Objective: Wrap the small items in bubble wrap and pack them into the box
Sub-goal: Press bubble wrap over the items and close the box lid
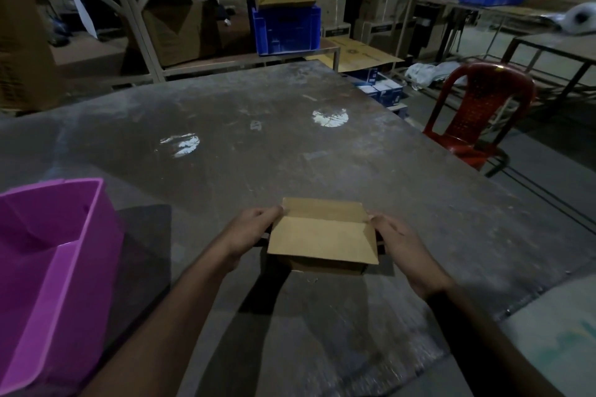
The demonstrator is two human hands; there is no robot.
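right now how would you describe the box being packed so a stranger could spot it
Start at the big grey table; near its front edge, right of the pink bin, sits the box. It is small, brown cardboard, flaps folding, held between the left hand and right hand, unlike the stacked cartons behind.

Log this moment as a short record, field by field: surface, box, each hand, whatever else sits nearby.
surface: dark worn table
box: small cardboard box near the table's front edge, top flaps folded over
left hand: left hand grips the box's left side
right hand: right hand holds the box's right side
bin: purple plastic bin at the left
chair: red plastic chair beyond the table's right edge
small items: none visible
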